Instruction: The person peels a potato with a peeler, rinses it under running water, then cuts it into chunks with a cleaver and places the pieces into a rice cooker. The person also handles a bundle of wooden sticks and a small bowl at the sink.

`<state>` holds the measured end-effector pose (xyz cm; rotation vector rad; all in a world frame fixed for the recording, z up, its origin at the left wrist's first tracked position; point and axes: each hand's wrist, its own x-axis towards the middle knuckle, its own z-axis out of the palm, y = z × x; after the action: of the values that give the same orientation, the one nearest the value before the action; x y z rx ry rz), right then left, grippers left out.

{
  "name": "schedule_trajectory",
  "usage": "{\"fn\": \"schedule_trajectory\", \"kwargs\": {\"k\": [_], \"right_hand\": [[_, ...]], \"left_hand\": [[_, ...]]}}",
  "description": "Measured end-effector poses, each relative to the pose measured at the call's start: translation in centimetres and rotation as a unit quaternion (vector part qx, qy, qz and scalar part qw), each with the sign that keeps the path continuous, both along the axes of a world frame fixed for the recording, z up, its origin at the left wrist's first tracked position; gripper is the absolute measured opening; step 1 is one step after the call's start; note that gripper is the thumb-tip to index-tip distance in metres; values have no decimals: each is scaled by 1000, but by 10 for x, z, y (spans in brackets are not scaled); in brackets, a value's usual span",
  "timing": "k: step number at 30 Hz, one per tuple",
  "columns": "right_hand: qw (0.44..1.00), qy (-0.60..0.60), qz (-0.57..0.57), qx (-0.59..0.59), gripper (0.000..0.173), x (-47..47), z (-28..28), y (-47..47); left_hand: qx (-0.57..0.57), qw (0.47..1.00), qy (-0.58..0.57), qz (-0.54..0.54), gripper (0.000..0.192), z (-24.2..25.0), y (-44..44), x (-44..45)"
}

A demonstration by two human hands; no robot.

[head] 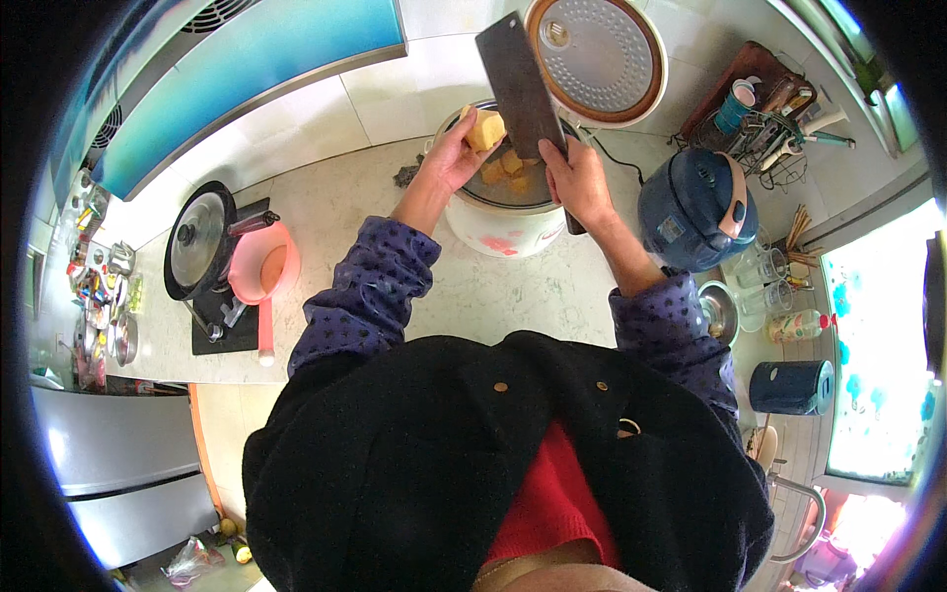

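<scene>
My left hand (453,157) holds a peeled yellow chunk (486,132), perhaps sweet potato or potato, over the left side of a rice cooker (496,231). In my right hand (581,181) is the handle of a dark cleaver (516,85), its broad blade pointing up and away from me. Blade and chunk are close together above the pot. Inside the cooker, several cut yellow pieces (510,169) lie in cloudy liquid. The cooker's lid (601,55) stands raised behind, with a dimpled metal inner face. The cleaver and my right hand hide part of the pot's right side.
To the right stands a blue rice cooker (695,211), with a wire utensil rack (773,140) behind it and a metal bowl (718,311) nearer me. Leftward, a lidded wok (196,240) sits on a cooktop (240,329) beside a pink ladle (260,263). A range hood (251,89) overhangs the back left.
</scene>
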<state>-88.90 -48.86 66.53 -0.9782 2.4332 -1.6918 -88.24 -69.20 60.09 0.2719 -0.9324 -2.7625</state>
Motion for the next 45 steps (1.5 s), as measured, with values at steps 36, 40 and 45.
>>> {"fn": "schedule_trajectory", "kwargs": {"k": [36, 40, 45], "right_hand": [[984, -164, 49, -57, 40, -21, -35, 9], [992, -116, 42, 24, 32, -11, -27, 7], [996, -80, 25, 21, 35, -1, -19, 3]], "left_hand": [[23, 999, -36, -13, 21, -19, -6, -1], [11, 998, -55, -5, 33, -11, -4, -1], [-53, 994, -80, -43, 50, -3, -5, 5]]}}
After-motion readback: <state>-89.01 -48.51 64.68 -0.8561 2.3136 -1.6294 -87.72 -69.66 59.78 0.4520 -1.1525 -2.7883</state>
